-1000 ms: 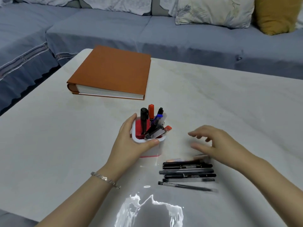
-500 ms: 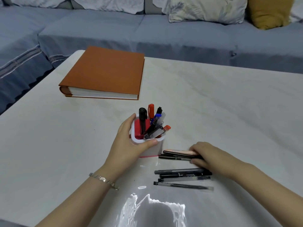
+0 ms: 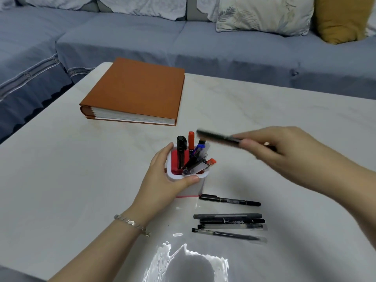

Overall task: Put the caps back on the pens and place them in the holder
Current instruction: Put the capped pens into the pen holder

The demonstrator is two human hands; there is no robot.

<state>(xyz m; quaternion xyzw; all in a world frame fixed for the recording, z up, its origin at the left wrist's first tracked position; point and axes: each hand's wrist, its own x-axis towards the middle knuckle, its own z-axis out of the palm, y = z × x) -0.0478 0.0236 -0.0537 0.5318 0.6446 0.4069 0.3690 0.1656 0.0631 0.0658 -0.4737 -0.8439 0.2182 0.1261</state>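
Pale, glossy marble-patterned table [image 3: 264,110] fills the view before a blue-grey fabric sofa [image 3: 122,35] with a leaf-print cushion [image 3: 264,15] and a mustard one [image 3: 341,19], and a thick orange-covered album [image 3: 138,90] lies flat beyond the hands. Wrapped around the white-rimmed, red-lined square holder [image 3: 187,176], the left hand [image 3: 162,184] steadies it with capped pens standing inside, while the right hand [image 3: 284,151] pinches a blurred dark pen [image 3: 217,137], seemingly capped, just above the holder's far side. Nearer than that grip, five slim black pens [image 3: 230,218] lie roughly parallel on the tabletop.
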